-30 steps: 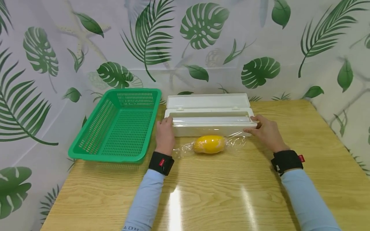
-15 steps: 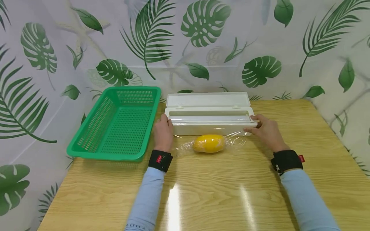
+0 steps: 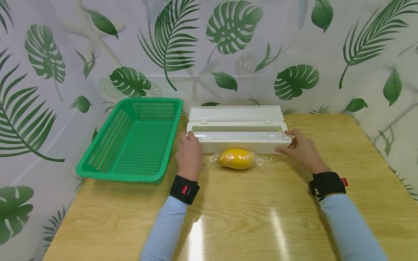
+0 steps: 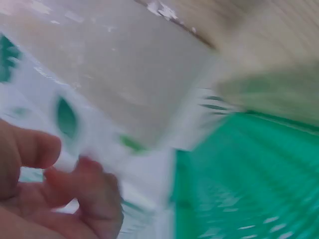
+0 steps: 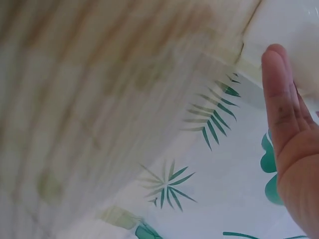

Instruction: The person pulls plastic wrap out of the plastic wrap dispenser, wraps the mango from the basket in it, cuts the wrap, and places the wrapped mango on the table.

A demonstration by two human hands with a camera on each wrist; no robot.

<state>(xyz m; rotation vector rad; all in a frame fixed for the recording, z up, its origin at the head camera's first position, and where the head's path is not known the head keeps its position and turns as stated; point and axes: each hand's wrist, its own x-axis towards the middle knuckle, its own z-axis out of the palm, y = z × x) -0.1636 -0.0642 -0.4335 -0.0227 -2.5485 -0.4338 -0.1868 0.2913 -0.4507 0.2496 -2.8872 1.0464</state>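
A long white cling film dispenser (image 3: 241,146) lies on the table with its lid raised and a roll of film inside. Against its front rests a yellow oval fruit (image 3: 237,158), wrapped in clear film whose loose ends (image 3: 261,159) stick out at both sides. My left hand (image 3: 189,156) is at the dispenser's left end. Its thumb (image 4: 42,148) and fingers are curled close together in the blurred left wrist view; whether film is between them cannot be seen. My right hand (image 3: 303,152) grips the dispenser's right end, thumb at the front.
An open green plastic basket (image 3: 143,148) stands on the left, close beside my left hand. The wooden table (image 3: 241,206) extends towards me. A leaf-patterned cloth (image 3: 248,79) hangs right behind the dispenser.
The wrapped fruit has shifted slightly up towards the dispenser, and its film ends look shorter and more bunched. My left hand has shifted slightly right; my right hand stays at the dispenser's end.
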